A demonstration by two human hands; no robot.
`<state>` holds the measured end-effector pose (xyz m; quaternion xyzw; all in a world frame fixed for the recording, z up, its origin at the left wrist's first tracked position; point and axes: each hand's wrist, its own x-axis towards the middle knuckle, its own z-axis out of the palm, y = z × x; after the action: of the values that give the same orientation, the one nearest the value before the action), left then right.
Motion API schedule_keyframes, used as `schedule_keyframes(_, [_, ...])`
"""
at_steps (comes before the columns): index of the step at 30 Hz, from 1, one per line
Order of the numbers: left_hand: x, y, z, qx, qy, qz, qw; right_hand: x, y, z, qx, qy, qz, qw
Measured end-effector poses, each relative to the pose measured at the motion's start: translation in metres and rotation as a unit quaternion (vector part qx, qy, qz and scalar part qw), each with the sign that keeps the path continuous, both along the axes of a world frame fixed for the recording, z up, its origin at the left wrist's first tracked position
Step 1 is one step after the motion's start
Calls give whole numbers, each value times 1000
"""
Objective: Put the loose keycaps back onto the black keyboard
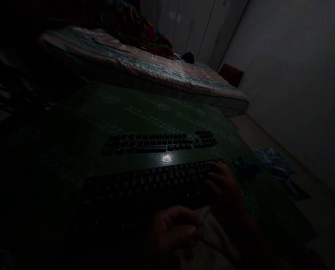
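Note:
A dark keyboard lies across the near side of a green table, its lower left lost in shadow. At its right end is my right hand, the fingers bent over the edge and gripping it. In front of the keyboard's lower edge, my left hand is closed in a pinch; what lies between the fingertips is too dark to make out. Beyond the keyboard, loose keycaps stand in rows in a keyboard layout, with a long space bar in the front row. A smaller block of keycaps sits to their right.
The green table top bears printed white logos. A dark crumpled item lies near its right edge. Behind stands a bed with a patterned blanket. Cloth lies beyond the table on the right. The room is very dim.

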<state>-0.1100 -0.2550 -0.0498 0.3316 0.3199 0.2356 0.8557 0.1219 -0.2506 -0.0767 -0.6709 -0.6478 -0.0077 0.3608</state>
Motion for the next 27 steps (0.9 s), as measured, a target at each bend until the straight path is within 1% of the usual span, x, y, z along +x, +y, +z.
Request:
schedule_keyframes(3, [-1,2,-3,3,0,-10,1000,1,3,-1,-10,21,-9,1000])
schedule_keyframes(7, [-2,3,-2,5,-4,-27,1000,1,5,-2,-13,27,-22,999])
schedule_keyframes(12, [-3,0,2,13,20,-16,1000,-1,5,-5,-14,47,-34,998])
schedule_keyframes(16, [-3,-2,4,7,15,-16,1000,-4,3,-8,4,65,-43,997])
schedule_keyframes(19, [-3,-1,5,14,11,-24,1000,-7,2,-10,13,58,-44,997])
schedule_keyframes(27, [-2,0,3,24,7,-30,999,-15,1,-12,24,26,-72,997])
